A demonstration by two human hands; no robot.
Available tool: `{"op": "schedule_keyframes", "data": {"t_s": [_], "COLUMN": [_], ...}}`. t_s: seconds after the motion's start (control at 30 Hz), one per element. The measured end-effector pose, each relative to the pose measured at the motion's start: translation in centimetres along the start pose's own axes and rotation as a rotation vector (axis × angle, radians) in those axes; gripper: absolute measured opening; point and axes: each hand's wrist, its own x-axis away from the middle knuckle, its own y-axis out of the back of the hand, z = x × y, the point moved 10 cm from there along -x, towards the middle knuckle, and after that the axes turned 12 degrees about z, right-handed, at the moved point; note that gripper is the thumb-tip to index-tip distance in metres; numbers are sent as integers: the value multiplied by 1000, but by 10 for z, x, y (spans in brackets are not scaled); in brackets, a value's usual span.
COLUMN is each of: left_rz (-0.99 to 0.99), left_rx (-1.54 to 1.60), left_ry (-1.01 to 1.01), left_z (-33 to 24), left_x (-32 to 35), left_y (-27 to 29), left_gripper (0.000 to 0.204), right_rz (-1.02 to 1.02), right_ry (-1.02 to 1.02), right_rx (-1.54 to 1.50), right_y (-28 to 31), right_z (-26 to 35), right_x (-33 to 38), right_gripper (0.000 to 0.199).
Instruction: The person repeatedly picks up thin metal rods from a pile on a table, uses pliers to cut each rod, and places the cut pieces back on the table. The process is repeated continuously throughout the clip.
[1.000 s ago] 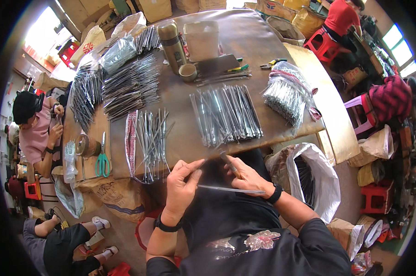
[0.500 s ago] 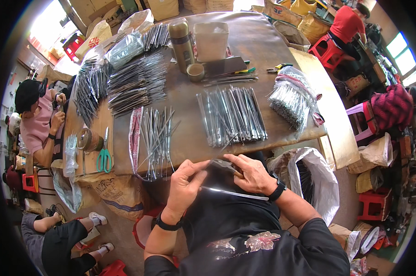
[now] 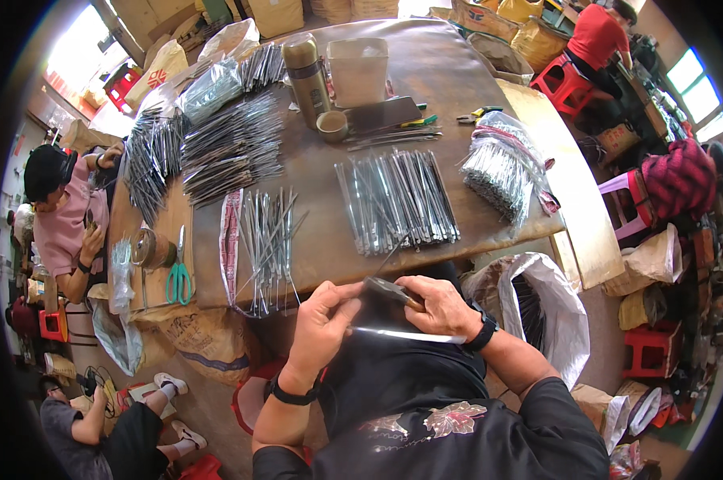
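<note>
Just off the table's near edge, my left hand (image 3: 323, 324) is closed, thumb against fingers, on a thin shiny metal strip (image 3: 413, 335). One end of the strip runs right, below my right wrist; its other end is hidden by my fingers. My right hand (image 3: 441, 310) wraps round a pair of pliers (image 3: 389, 289). Their dark jaws point left and reach my left fingertips; what sits between the jaws cannot be made out. Beyond my hands lies a neat row of metal strips (image 3: 401, 200), with a looser bunch of strips (image 3: 267, 240) to its left.
On the table (image 3: 449, 88) stand a thermos (image 3: 304, 80), a cup (image 3: 332, 126) and a plastic bin (image 3: 358, 72). Green-handled scissors (image 3: 178, 280) lie left; a bagged strip bundle (image 3: 505, 172) lies right. A white sack (image 3: 565, 320) stands by my right arm. Co-workers sit nearby.
My hands keep nearly the same pose; my right index finger has drawn back from the pliers' head. At left, one co-worker's hands have moved apart and another person leans into view on the floor.
</note>
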Motion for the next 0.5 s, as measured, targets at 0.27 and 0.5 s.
{"op": "schedule_keyframes", "data": {"t_s": [0.27,0.5], "left_rz": [-311,-620], "left_rx": [-735,-874], "left_ry": [-302,-214], "left_z": [-52,-28], "left_x": [32,36], "left_y": [4,87], "left_gripper": [33,19], "right_rz": [2,134], "right_ry": [-103,-167], "right_rx": [-27,-219], "right_y": [-1,-30], "right_z": [-13,-36], "right_x": [-4,-2], "right_gripper": [34,62]}}
